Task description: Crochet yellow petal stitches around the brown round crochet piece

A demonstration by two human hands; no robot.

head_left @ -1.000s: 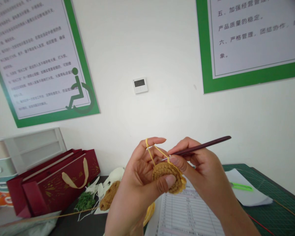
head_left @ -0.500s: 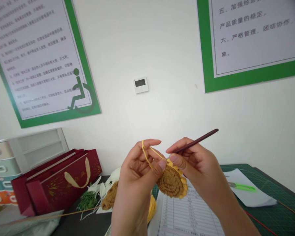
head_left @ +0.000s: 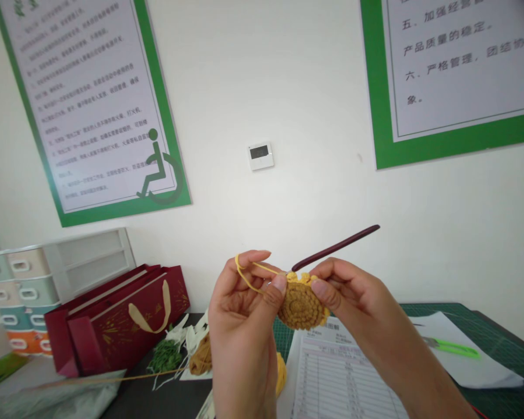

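A round brown crochet piece [head_left: 300,304] with a yellow scalloped edge is held up between my two hands. My left hand [head_left: 248,297] pinches its left edge between thumb and fingers. Yellow yarn [head_left: 245,279] loops over the raised left index finger and runs to the top of the piece. My right hand [head_left: 353,291] grips the right edge with thumb and index finger. A dark maroon crochet hook [head_left: 336,247] stands at the top edge, slanting up to the right, apart from the right fingers. Its tip is hidden near my left thumb.
A printed sheet [head_left: 340,372] lies below my hands on a green cutting mat [head_left: 498,349]. A green cutter [head_left: 456,348] rests on white paper at right. Maroon gift bags [head_left: 122,320], a brown yarn ball [head_left: 201,356], green yarn [head_left: 166,356] and drawer boxes [head_left: 26,291] stand at left.
My right hand has let go of the hook and now grips the crochet piece's right edge. The piece has turned and risen slightly, its face more toward me. The view has shifted left.
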